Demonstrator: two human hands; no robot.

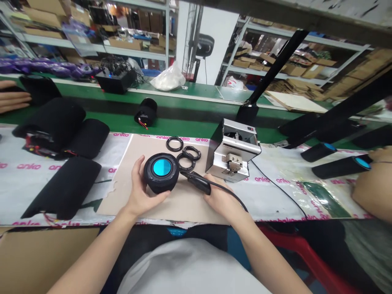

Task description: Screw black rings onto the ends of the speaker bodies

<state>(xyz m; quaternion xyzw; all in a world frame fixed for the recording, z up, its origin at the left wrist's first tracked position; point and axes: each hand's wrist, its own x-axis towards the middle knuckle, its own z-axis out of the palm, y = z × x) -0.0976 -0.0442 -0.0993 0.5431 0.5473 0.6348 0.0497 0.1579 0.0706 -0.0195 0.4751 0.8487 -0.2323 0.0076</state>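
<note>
well, left hand (139, 197) cups a speaker (161, 171), right hand (222, 199) grips a screwdriver (198, 183) (both outstretched).

The one view looks out from the person's head, facing forward and down across the worktop (190, 120). Closest in, at the near edge, is a pale shirt (190, 267); the left hand (147, 190) and right hand (221, 197) sit near the middle, and shelving (119, 50) fills the far background.

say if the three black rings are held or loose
Loose: the black rings lie on the worktop; left hand holds a cylinder, right hand a corded tool.
</note>
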